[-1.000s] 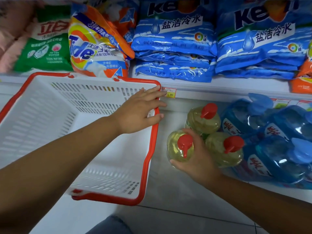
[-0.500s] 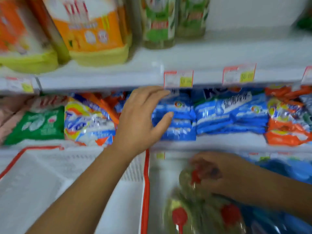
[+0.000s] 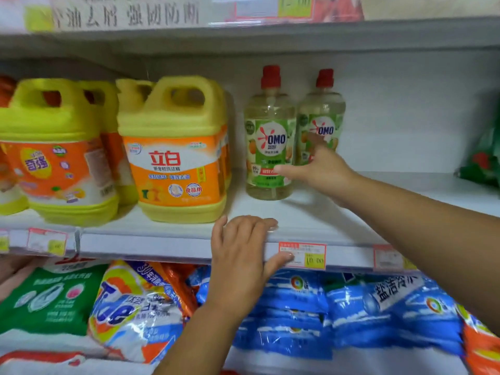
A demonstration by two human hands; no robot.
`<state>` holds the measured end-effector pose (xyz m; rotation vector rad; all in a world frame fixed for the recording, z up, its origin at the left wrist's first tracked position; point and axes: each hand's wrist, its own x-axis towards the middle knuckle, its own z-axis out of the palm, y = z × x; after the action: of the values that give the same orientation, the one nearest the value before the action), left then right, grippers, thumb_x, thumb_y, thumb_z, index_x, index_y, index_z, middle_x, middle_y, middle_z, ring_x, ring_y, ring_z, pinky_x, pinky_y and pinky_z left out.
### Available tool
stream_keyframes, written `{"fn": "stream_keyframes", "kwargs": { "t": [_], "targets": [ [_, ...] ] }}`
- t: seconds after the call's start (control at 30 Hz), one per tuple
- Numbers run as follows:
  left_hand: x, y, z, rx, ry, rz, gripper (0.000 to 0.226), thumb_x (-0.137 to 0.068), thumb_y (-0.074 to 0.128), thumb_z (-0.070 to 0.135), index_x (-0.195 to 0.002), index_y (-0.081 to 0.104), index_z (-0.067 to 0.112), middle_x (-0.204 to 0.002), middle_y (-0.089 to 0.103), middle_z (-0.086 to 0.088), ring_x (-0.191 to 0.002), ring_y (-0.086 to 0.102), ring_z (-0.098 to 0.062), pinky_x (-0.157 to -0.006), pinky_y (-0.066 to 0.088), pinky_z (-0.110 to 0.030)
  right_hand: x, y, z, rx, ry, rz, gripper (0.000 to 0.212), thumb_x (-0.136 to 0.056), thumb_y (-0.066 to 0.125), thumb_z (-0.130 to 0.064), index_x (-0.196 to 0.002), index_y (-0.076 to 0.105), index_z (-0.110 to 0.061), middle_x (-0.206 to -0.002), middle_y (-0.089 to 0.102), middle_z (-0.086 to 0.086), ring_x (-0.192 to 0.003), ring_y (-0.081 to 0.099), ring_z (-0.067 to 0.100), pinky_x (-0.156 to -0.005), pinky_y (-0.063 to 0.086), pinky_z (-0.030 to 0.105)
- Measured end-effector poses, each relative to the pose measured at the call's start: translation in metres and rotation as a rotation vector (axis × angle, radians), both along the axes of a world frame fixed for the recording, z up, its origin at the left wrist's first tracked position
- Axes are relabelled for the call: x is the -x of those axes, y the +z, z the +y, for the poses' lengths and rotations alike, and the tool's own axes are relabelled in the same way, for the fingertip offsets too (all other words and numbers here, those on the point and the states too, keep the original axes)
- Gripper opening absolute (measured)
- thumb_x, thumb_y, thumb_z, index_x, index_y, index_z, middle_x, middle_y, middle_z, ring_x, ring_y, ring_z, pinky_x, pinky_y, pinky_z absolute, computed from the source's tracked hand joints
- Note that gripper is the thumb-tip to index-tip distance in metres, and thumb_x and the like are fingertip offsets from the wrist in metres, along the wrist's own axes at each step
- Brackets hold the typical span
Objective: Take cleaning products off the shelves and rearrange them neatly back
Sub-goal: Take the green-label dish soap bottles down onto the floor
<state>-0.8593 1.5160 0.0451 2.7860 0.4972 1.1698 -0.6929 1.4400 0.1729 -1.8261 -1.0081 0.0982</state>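
Note:
Two clear OMO bottles with red caps stand upright side by side on the middle shelf [image 3: 311, 212]: the left OMO bottle [image 3: 269, 136] and the right OMO bottle [image 3: 320, 115]. My right hand [image 3: 316, 169] reaches between them, fingers spread, with the thumb against the left bottle's label and the fingers at the right bottle's lower label; it grips neither. My left hand [image 3: 243, 255] rests on the shelf's front edge, fingers on top and thumb on the price strip, beside a red price tag [image 3: 303, 255].
Yellow-and-orange detergent jugs [image 3: 173, 150] fill the shelf left of the bottles. Right of them the shelf is bare up to a green pack [image 3: 484, 158]. Below lie blue bags [image 3: 351, 307], a Tide bag [image 3: 132, 307] and a green bag [image 3: 46, 296]. A red-rimmed basket corner [image 3: 40, 357] shows bottom left.
The view has swung up from the bottom shelf to the middle one. My left hand left the basket rim and went to the shelf edge. My right hand rose to the OMO bottles on the shelf.

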Motion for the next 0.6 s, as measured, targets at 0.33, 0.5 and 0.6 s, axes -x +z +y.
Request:
{"fn": "stream_keyframes", "kwargs": {
  "t": [0.33,0.5,0.6],
  "targets": [
    [-0.003,-0.010,0.005,-0.009,-0.030,-0.049,0.050,-0.091,0.044,0.067,-0.126,0.052,0.033,-0.117,0.051,0.013,-0.121,0.042,-0.012,-0.117,0.009,-0.039,-0.015,-0.002,0.052,-0.187,-0.032,0.142,0.076,-0.063,0.092,-0.027,-0.125,0.048,-0.022,-0.110,0.067,-0.009,-0.100,0.066,0.013,-0.086,0.056,0.033],
    [-0.001,-0.008,0.004,0.016,-0.031,-0.014,0.050,-0.091,0.042,0.068,-0.126,0.052,0.034,-0.117,0.051,0.013,-0.121,0.043,-0.012,-0.117,0.009,-0.037,-0.014,0.001,0.016,-0.159,-0.088,0.110,0.075,-0.058,0.094,-0.035,-0.118,0.051,-0.027,-0.108,0.071,-0.010,-0.098,0.069,0.014,-0.089,0.058,0.042],
    [0.001,0.001,0.001,0.075,-0.021,0.019,0.055,-0.088,0.042,0.070,-0.131,0.048,0.036,-0.118,0.051,0.015,-0.121,0.043,-0.010,-0.118,0.002,-0.032,-0.003,0.009,-0.016,-0.185,-0.072,0.165,0.064,-0.060,0.093,-0.030,-0.110,0.054,-0.030,-0.104,0.071,-0.009,-0.092,0.070,0.011,-0.085,0.059,0.041]
  ]
}}
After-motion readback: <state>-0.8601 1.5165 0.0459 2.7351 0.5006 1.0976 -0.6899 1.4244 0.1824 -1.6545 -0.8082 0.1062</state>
